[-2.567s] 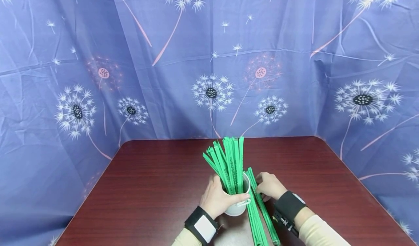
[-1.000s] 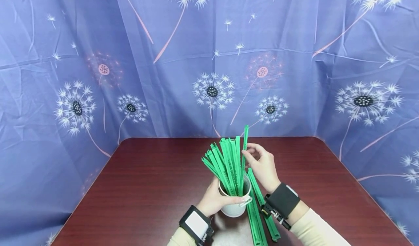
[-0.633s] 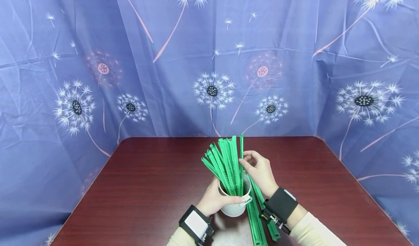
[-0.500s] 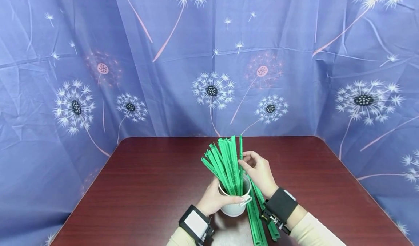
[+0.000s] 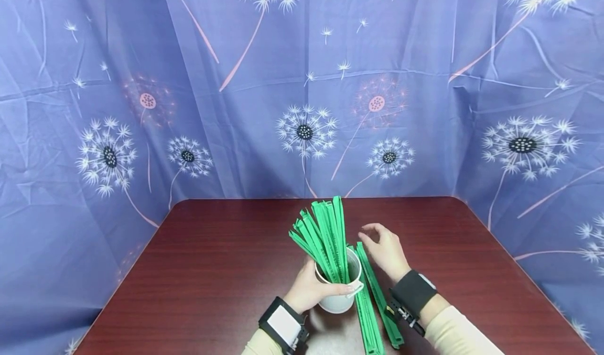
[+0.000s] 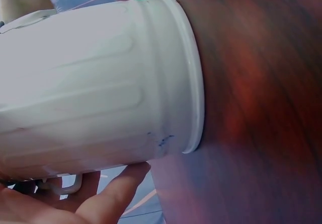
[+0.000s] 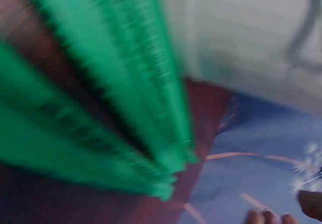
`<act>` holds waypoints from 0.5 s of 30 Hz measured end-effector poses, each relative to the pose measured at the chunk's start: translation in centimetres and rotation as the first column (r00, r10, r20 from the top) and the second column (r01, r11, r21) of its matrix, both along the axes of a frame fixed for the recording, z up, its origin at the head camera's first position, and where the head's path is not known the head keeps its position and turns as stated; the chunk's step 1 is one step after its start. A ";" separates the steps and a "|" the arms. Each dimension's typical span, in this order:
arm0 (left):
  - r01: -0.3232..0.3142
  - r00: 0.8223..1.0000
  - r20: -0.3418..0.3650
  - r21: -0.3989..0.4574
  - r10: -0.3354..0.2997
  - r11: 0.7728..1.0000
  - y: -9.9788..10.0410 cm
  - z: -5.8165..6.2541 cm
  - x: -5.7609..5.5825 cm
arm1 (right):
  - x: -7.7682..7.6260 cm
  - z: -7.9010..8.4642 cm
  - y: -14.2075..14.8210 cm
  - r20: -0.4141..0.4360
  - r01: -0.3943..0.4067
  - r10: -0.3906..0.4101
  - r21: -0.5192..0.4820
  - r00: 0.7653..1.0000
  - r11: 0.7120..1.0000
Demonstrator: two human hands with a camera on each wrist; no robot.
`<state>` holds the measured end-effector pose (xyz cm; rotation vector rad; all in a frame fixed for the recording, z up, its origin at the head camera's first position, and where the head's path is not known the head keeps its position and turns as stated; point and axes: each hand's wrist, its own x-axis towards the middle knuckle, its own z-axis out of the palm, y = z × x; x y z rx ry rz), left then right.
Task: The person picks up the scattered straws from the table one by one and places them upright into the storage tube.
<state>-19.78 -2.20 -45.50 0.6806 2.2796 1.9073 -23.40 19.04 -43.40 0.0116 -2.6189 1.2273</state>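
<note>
A white pail (image 5: 337, 303) with ribbed sides and a small wire handle stands upright on the table. My left hand (image 5: 311, 291) grips it from the left, thumb across the front below the rim; in the left wrist view its fingers (image 6: 113, 196) lie along the pail's side (image 6: 90, 83). Several narrow green wrapped sticks with dark print (image 5: 325, 242) fan up and left out of the pail. Right of the pail, my right hand (image 5: 388, 253) hovers with bent fingers, holding nothing, near two groups of green sticks lying on the table (image 5: 368, 318).
The two groups lie lengthwise beside the pail, the outer one (image 5: 384, 305) slanting toward the front right. In the right wrist view they are blurred. A dark red wood-grain table (image 5: 226, 260) meets a blue dandelion-print cloth (image 5: 245, 150) at its back and sides.
My right hand picked a green stick off the table, lowered it into the pail and let go, then drew back to the right. My left hand has stayed on the pail.
</note>
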 end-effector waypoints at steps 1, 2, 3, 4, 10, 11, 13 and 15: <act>0.000 1.000 -0.002 0.005 0.000 1.000 0.0 0.0 0.1 | 0.0 -0.4 0.3 0.021 -0.004 0.003 0.038 1.000 0.999; 0.003 1.000 -0.001 0.013 -0.003 1.000 0.0 0.1 0.1 | 0.0 -0.8 0.6 0.043 -0.009 0.006 0.080 0.999 0.997; 0.007 1.000 -0.001 0.021 -0.006 1.000 0.0 0.1 0.2 | 0.1 -1.1 0.9 0.068 -0.020 0.012 0.118 0.998 0.993; 0.005 1.000 0.003 0.025 -0.005 1.000 0.1 0.1 0.2 | 0.1 -1.4 1.1 0.093 -0.030 0.017 0.146 0.996 0.989; -0.022 1.000 0.014 0.013 0.022 1.000 0.2 0.1 0.4 | 0.3 -2.8 1.7 0.223 -0.091 0.035 0.246 0.974 0.965; -0.024 1.000 0.013 0.009 0.024 1.000 0.2 0.1 0.3 | 0.3 -3.0 1.8 0.238 -0.097 0.037 0.247 0.970 0.964; -0.024 1.000 0.005 0.002 0.024 1.000 0.2 0.1 0.3 | 0.4 -3.1 1.8 0.260 -0.105 0.040 0.242 0.965 0.964; -0.021 1.000 0.002 0.003 0.021 1.000 0.2 0.1 0.2 | 0.4 -3.2 1.8 0.284 -0.107 0.042 0.218 0.958 0.970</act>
